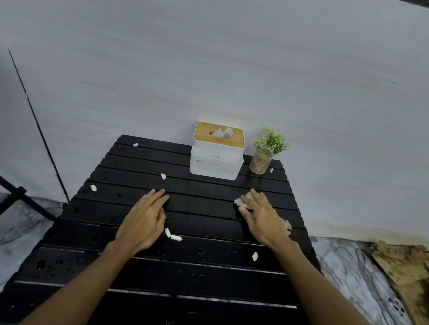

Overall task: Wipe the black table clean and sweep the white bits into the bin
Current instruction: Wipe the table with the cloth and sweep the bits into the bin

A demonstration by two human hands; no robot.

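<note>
**Wiping in hand; bits not yet swept**

The right hand [261,219] is laid flat, fingers spread, on a crumpled cloth [242,203] pressed to the table [197,278], right of centre. The cloth shows at the fingertips and again near the wrist; its middle is covered by the hand. The left hand [143,221] is laid palm down, fingers together, on bare slats left of centre; nothing is held.

White bits [173,235] are scattered: two just beside the left hand, one near the right forearm, three toward the far left, one by the plant [265,154] at far right. Droplets are seen over the near slats.

Step judged: wiping, early. The next move calls for the cloth to be drawn across the slats, with the bits gathered toward one edge.

No bin is in view; its place cannot be told. The white box [216,157] stands at the far edge. The table's near edge is cut off.
</note>
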